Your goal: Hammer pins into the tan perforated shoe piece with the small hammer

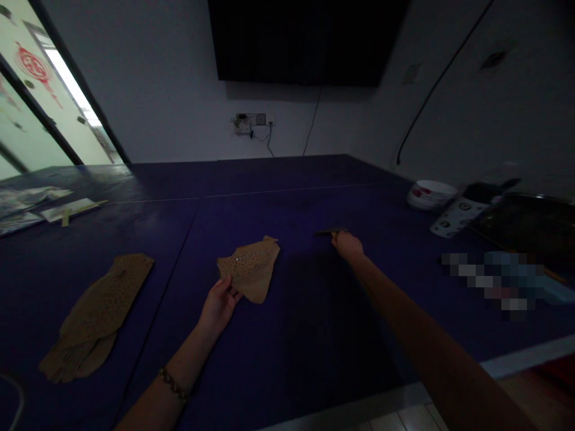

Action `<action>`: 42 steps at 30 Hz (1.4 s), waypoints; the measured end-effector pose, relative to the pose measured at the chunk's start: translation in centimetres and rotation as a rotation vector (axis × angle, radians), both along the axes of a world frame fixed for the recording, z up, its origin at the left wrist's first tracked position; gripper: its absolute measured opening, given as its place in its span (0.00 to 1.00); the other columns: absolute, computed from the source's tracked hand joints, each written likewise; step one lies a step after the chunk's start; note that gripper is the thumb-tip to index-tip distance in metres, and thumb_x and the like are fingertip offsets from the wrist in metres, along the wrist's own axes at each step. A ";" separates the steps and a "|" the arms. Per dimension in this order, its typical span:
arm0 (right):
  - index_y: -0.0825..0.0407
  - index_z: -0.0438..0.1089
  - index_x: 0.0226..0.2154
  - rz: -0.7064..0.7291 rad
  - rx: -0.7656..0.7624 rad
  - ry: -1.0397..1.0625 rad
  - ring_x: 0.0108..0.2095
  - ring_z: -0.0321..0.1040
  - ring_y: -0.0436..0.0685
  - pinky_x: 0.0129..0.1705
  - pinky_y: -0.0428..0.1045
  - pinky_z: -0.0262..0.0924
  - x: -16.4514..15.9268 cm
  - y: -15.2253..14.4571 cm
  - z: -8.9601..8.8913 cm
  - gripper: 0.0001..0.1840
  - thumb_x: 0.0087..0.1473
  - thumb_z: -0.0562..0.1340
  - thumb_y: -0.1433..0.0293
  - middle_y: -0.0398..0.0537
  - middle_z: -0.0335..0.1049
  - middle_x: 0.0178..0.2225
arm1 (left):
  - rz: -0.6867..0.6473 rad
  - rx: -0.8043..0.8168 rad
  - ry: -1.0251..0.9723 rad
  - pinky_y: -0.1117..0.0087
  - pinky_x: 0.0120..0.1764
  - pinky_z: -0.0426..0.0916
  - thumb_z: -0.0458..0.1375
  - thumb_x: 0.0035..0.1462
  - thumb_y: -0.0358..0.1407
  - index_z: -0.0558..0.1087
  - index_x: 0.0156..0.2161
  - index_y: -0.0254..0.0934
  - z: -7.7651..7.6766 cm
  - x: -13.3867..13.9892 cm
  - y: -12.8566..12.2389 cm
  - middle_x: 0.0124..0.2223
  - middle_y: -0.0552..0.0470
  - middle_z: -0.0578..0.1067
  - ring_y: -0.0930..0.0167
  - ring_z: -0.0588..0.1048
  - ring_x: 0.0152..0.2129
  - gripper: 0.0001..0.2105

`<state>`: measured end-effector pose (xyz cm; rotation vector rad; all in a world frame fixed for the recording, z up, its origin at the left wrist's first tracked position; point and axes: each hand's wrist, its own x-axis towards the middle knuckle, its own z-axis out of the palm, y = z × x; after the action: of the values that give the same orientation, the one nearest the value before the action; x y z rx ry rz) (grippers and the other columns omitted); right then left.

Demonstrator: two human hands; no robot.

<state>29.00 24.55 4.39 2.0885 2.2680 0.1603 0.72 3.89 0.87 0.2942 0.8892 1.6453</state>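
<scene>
My left hand [221, 302] pinches the lower left edge of a brown perforated piece [256, 272], with the thumb on top. This piece looks like thin leather or suede, cut to an irregular outline with rows of small holes. Farther right, my right hand [348, 244] is closed on a thin, dark, flat piece [330, 231] seen nearly edge-on; its kind is unclear. A stack of similar brown perforated pieces [101, 305] lies left of my left hand, its layers fanned out at the near end.
The purple tabletop [251, 197] has seams across it. At right stand a stack of white bowls [430, 194], a tilted patterned cup [458, 215] and a dark tray [534, 230]. Flat plastic packets [31, 200] lie at far left. A black screen [305, 39] hangs on the wall.
</scene>
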 end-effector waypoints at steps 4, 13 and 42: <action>0.55 0.63 0.43 -0.019 -0.011 -0.005 0.38 0.65 0.53 0.38 0.54 0.63 0.7 0.2 -0.4 0.15 0.55 0.55 0.65 0.49 0.65 0.42 | 0.009 -0.012 -0.005 0.69 0.40 0.69 0.56 0.50 0.29 0.71 0.35 0.35 0.1 0.0 0.0 0.34 0.51 0.76 0.73 0.75 0.29 0.05; 0.55 0.63 0.43 -0.003 -0.017 -0.004 0.38 0.65 0.54 0.39 0.54 0.62 1.7 0.2 -0.5 0.15 0.55 0.55 0.65 0.49 0.65 0.42 | 0.010 -0.007 0.002 0.69 0.41 0.69 0.56 0.49 0.29 0.71 0.35 0.35 -0.1 0.0 0.1 0.35 0.51 0.76 0.72 0.75 0.30 0.06; 0.61 0.65 0.38 0.059 0.136 0.674 0.51 0.53 0.70 0.46 0.59 0.50 -0.3 -3.5 0.8 0.17 0.51 0.56 0.64 0.69 0.62 0.45 | -0.009 -0.013 0.031 0.69 0.39 0.68 0.58 0.48 0.30 0.71 0.33 0.33 -0.3 0.2 0.1 0.35 0.49 0.76 0.71 0.74 0.31 0.05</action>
<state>28.69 21.03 5.22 2.4154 2.7285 -0.4751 0.90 3.97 0.56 0.3151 0.9197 1.6301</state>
